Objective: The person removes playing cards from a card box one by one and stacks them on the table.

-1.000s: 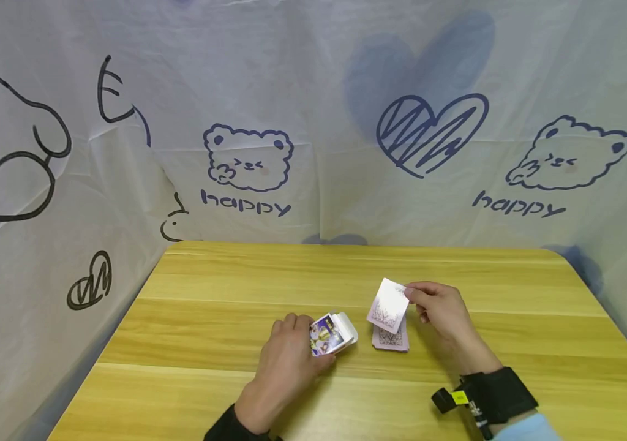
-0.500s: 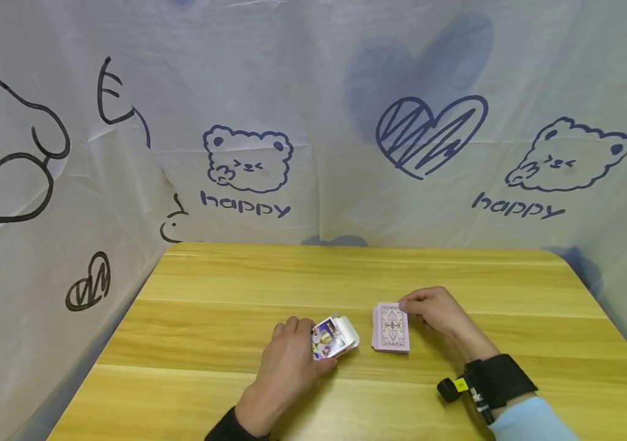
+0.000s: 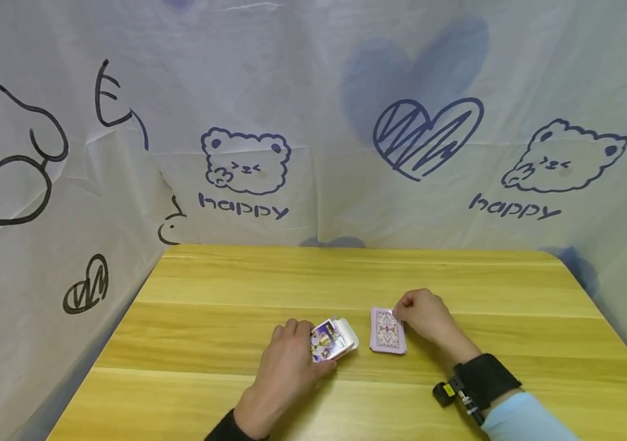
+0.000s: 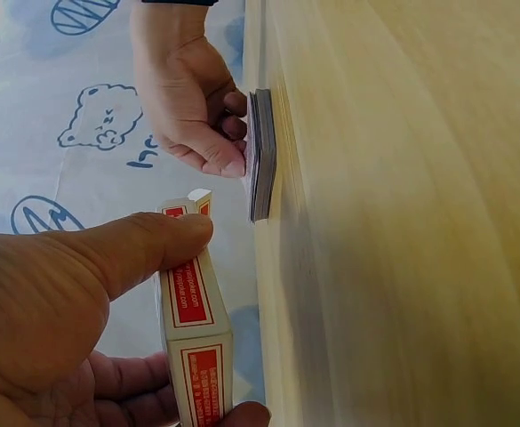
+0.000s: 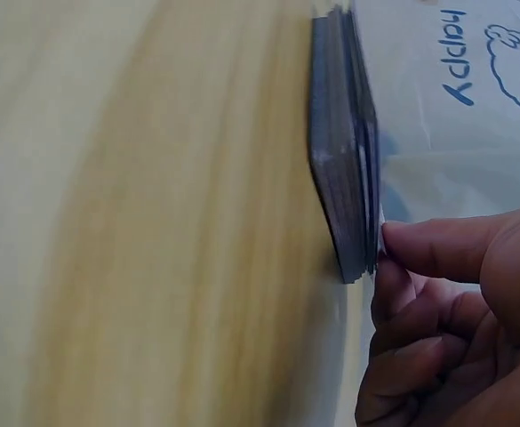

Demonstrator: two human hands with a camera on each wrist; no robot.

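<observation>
A stack of playing cards (image 3: 387, 331) lies on the wooden table, its patterned pink-and-white back facing up. At the stack's far right corner, the thumb and index finger of my right hand (image 3: 426, 317) pinch the edge of a playing card (image 5: 382, 231); the right wrist view shows its thin white edge between them. To the left of the stack, my left hand (image 3: 286, 370) grips a small card box (image 4: 188, 298), thumb on one side and fingers on the other. The box has red printed panels on its side, a colourful face, and a white flap standing out toward the stack.
The table (image 3: 225, 275) has light wood grain and a rounded far right corner. A pale cloth (image 3: 341, 184) with bear and heart drawings hangs behind it and along both sides. A black strap (image 3: 487, 380) with a small camera sits on my right wrist.
A card that my right hand held tilted above the stack has come down flat onto it. The right hand now pinches at the stack's far corner. My left hand stays on the box.
</observation>
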